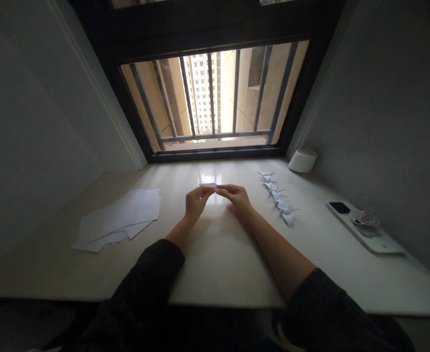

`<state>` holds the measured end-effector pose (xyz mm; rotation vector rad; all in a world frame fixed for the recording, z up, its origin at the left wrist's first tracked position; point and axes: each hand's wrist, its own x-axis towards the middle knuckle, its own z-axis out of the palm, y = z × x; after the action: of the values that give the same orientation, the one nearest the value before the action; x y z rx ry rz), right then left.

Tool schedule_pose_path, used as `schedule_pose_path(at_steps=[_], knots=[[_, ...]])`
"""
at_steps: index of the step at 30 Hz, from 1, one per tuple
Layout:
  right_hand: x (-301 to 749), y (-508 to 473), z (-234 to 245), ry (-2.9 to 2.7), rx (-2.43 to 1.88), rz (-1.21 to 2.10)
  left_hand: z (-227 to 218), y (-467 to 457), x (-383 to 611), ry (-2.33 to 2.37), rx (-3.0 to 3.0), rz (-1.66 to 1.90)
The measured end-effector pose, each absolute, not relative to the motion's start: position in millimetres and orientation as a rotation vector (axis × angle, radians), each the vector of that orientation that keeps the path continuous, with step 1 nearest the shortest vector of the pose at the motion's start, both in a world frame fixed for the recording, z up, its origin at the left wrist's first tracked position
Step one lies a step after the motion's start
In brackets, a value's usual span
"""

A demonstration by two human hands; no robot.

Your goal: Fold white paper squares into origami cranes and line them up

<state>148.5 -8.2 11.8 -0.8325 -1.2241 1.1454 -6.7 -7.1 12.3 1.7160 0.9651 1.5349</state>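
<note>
On my far left, loose white sheets (138,208) lie in a messy pile, flat on the pale table (207,264). Next comes my left hand (195,201), with thumb and finger pinched shut on a small piece of folded paper (206,184). The piece is in the middle of my view, in front of the window (215,98). Its long way seems to go side to side, and one thin end pokes out to the left, past the left fingers. My fingers hide the other end, so I can't tell its whole shape. My right hand (239,196) pinches it too, and the fingertips of both hands come close together there.

Further right, little folded paper shapes (276,196) sit in a slanted row. Thin tips stick out at their sides, and the closest one has a point toward me. A short white pot (303,161) stands near the window corner. Last is a white phone (387,245), lying slanted, its dark camera end toward the window.
</note>
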Motion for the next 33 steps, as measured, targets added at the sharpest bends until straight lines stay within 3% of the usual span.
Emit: schedule_pose_path(at_steps=[33], knots=[[148.5, -2.1, 6.0, -1.077, -0.801, 1.214, 13.8, -5.0, -1.1, 0.862, 1.463, 1.654]])
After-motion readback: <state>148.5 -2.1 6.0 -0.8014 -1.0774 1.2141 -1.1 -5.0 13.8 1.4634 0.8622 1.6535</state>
